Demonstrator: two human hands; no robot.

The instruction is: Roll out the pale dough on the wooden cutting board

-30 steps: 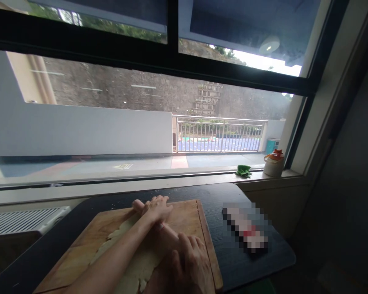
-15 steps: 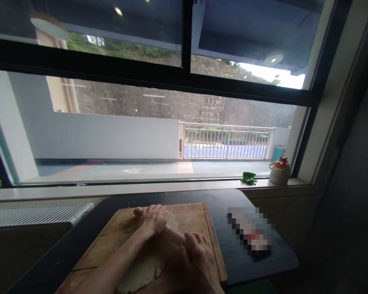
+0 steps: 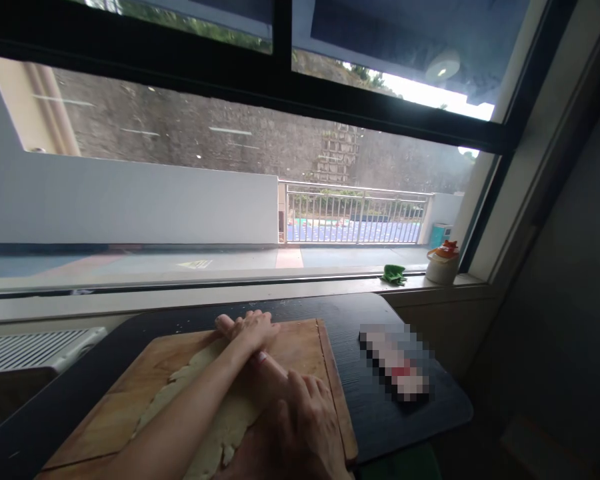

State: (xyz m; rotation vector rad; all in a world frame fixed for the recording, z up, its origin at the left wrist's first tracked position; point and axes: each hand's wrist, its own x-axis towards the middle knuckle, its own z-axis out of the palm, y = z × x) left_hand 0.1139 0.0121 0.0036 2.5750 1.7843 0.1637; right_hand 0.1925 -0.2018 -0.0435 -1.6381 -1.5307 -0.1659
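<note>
Left hand and right hand at a rolling pin, which lies obliquely across a sheet of dough. The left hand rests over the pin near its far end, palm down, fingers loosely bent; the right hand, more strongly curled, covers the nearer part. How far the fingers of either hand wrap beneath the pin cannot be told. A small pale mark shows on the pin between the hands. The dough is flattened, with ragged margins, and lies on a wooden cutting board, partly hidden by the left forearm. The board rests on a black tabletop, where pale specks are scattered beyond its far edge. Right of the board, apart from it, lies an elongated item obscured by pixelation. On the windowsill are a crumpled green cloth-like object and, just beside it, an upright whitish bottle with an orange top. At left stands a white radiator; outside the window, a metal railing.
</note>
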